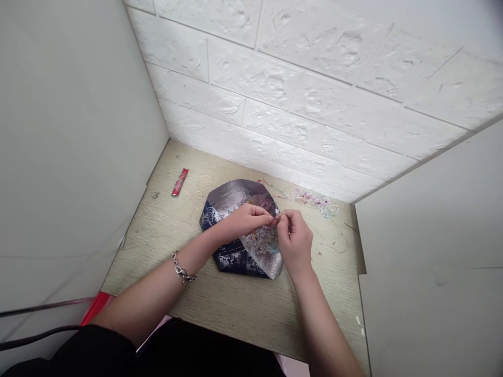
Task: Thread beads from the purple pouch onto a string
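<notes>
Both hands meet over an open dark-blue foil pouch w/ silver lining (236, 256), which lies flat in the middle of the pale wood-grain tabletop (243, 309). Left hand (245, 220), silver chain bracelet (181, 269) on its wrist, has thumb and forefinger pressed together on something tiny at the fingertips; right hand (295, 241) is pinched likewise, tips nearly touching the left's. Too small to tell exactly what's held, prob. a bead and thin thread. To do this well: keep both pinches close and steady, work right over the pouch so any dropped bit falls back in, keep thread taut. The small multicoloured translucent beads (265, 238) sit heaped inside the pouch, pastel and glittery. A finished-looking strand of similar beads (314, 199) lies near the white brick-pattern wall (314, 104); a small red tube (179, 183) lies well apart, left.
</notes>
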Demonstrator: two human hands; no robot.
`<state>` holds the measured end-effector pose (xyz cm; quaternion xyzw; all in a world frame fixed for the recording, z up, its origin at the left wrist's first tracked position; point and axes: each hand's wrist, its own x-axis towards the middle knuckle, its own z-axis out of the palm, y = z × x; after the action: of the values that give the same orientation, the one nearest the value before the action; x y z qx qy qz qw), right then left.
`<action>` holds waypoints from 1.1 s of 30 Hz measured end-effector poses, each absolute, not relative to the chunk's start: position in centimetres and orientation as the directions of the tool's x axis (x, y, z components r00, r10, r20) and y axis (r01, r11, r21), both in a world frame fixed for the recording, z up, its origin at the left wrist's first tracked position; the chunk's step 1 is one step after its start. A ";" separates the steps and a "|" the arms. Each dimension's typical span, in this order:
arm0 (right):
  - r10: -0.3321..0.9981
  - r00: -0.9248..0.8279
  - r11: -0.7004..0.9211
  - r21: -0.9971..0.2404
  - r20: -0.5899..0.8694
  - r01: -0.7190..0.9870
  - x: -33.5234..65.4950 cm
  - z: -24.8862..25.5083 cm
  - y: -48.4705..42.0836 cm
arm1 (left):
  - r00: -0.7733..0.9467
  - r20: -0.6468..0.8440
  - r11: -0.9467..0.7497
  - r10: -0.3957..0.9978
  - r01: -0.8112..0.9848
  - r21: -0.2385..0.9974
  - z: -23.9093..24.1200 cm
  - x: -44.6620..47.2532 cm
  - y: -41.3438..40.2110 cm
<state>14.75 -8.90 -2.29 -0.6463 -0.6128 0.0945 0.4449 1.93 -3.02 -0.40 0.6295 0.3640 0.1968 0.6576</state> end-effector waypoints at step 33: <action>0.894 -0.031 0.308 -0.566 0.446 0.765 15.1 -2.1 -8.6 | 0.671 -0.184 0.128 0.718 0.133 0.983 -0.9 2.2 -2.9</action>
<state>15.09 -8.59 -2.05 -0.5819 -0.7129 0.0849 0.3822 2.16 -2.91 -0.90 0.6229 0.3415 0.2189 0.6689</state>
